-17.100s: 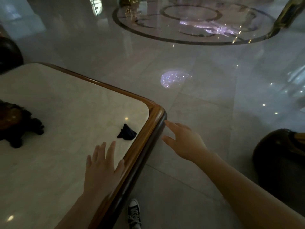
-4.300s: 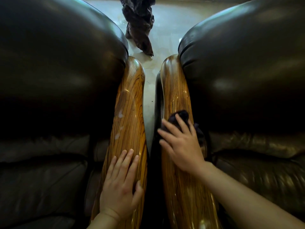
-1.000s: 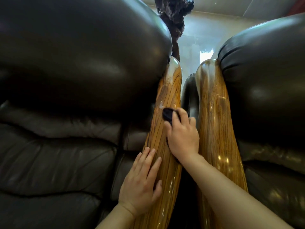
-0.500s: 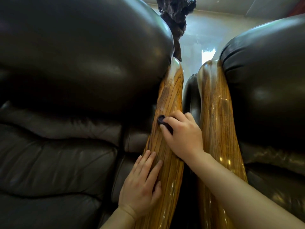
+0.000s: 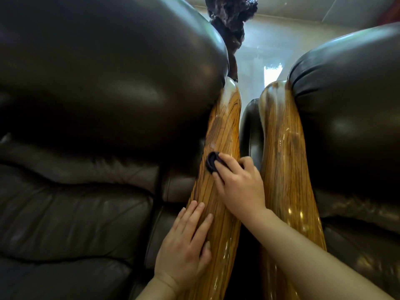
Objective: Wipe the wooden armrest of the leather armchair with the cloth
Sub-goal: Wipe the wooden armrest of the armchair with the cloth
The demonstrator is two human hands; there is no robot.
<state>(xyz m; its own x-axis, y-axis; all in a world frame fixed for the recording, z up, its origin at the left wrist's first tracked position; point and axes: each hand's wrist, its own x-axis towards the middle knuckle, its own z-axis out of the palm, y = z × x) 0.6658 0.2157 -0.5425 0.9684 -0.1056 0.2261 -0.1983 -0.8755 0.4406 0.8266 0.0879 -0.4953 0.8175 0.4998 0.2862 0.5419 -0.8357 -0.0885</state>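
Two dark leather armchairs stand side by side, the left armchair [image 5: 91,109] filling most of the view. Its glossy striped wooden armrest [image 5: 225,126] runs up the middle. My right hand [image 5: 238,185] presses a small dark cloth [image 5: 211,162] onto this armrest about halfway up; only the cloth's left edge shows past my fingers. My left hand [image 5: 186,247] lies flat with fingers spread on the armrest's lower left side, holding nothing.
The right armchair [image 5: 350,118] has its own wooden armrest [image 5: 283,161], separated by a narrow dark gap. A dark carved wooden piece [image 5: 229,24] stands behind the chairs on the pale shiny floor [image 5: 255,61].
My right hand with the cloth slid down the left armrest and slightly leftward over the last second. My left hand stayed flat lower on the same armrest.
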